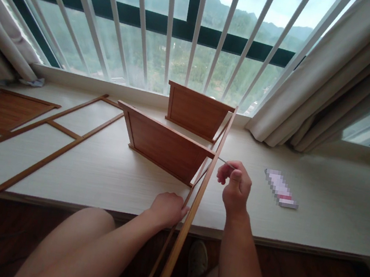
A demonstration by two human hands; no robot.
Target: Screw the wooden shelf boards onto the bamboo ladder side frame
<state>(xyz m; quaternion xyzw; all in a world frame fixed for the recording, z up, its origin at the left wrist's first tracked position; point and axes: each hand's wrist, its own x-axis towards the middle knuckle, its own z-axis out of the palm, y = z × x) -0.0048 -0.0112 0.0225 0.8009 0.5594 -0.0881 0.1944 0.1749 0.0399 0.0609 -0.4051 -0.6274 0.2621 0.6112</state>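
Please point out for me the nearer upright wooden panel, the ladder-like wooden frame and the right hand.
Nearer upright wooden panel [167, 147]: head view, middle of its broad face.
Ladder-like wooden frame [64, 129]: head view, a short crossbar.
Right hand [238, 187]: head view, middle of the hand.

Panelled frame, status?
Left hand gripping panelled frame. Right hand holding thin rod at its right side. Two panels meet its left. Pixelated item off right, not in the way.

Smooth reddish-brown wood panels, pale matt ledge, soft cloth curtains.
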